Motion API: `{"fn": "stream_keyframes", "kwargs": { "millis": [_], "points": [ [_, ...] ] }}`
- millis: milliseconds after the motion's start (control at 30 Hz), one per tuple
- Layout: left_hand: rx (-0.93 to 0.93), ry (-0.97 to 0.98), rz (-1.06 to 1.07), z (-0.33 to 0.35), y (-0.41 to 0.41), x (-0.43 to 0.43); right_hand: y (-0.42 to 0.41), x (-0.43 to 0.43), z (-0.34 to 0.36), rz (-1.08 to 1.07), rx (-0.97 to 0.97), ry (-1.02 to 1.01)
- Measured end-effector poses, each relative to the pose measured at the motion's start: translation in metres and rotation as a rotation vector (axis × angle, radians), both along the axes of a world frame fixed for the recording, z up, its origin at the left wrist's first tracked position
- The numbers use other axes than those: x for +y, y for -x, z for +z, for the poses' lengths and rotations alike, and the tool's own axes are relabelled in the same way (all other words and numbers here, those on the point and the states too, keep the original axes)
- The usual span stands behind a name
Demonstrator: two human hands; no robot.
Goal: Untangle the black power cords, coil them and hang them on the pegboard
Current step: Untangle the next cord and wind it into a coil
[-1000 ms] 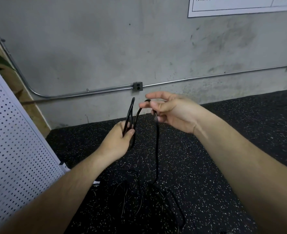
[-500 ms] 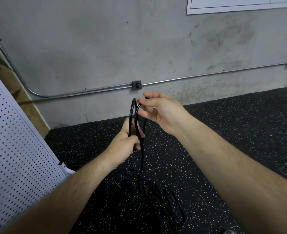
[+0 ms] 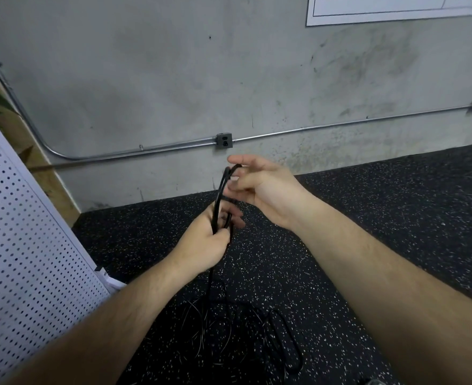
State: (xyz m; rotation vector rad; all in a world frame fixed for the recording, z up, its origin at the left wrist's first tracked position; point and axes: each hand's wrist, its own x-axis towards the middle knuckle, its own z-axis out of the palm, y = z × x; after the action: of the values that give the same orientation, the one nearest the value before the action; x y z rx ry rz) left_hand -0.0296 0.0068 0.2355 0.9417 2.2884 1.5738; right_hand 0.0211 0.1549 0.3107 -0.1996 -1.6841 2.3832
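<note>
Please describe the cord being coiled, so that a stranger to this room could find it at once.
Below the grey concrete wall, over the speckled black floor, two hands meet. The left hand grips upright loops of black cord, and the right hand pinches their top. Unlike the tangled cords lying on the floor, it is lifted and looped.

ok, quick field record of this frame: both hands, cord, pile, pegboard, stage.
left hand: grips the lower part of the coiled cord
right hand: holds the top of the loops at its fingertips
tail: hangs from the left hand to the cord pile on the floor
pegboard: white, at left; no cord visible on it
stage: part coiled, not yet hung
</note>
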Motion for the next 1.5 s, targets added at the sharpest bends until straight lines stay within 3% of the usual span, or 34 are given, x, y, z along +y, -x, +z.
{"fn": "stream_keyframes", "kwargs": {
  "millis": [133, 500, 733, 867, 1067, 1200, 1400, 1500],
  "points": [
    [-0.047, -0.073, -0.051, 0.006, -0.005, 0.001, 0.002, 0.006, -0.016, -0.106, -0.078, -0.806],
    [-0.199, -0.079, -0.151, 0.004, 0.002, -0.001, 0.006, 0.014, -0.02, -0.213, -0.026, -1.342],
    [-0.374, -0.071, -0.151, 0.006, 0.0, -0.001, 0.006, 0.017, -0.009, -0.23, -0.011, -1.03],
    [-0.281, -0.006, -0.147, 0.003, 0.001, -0.003, 0.004, 0.018, -0.009, -0.258, -0.003, -1.043],
    [-0.154, -0.054, -0.067, -0.003, 0.004, 0.003, 0.008, 0.02, -0.009, -0.256, 0.0, -1.046],
    [-0.156, 0.078, -0.054, -0.005, 0.007, 0.0, 0.009, 0.02, -0.012, -0.249, 0.027, -1.108],
    [0.011, -0.216, 0.145, 0.002, 0.008, 0.0, 0.005, 0.027, -0.008, -0.225, -0.017, -1.146],
    [0.198, -0.169, 0.133, -0.001, 0.014, -0.005, 0.005, 0.028, -0.009, -0.19, -0.067, -1.202]
  ]
}}
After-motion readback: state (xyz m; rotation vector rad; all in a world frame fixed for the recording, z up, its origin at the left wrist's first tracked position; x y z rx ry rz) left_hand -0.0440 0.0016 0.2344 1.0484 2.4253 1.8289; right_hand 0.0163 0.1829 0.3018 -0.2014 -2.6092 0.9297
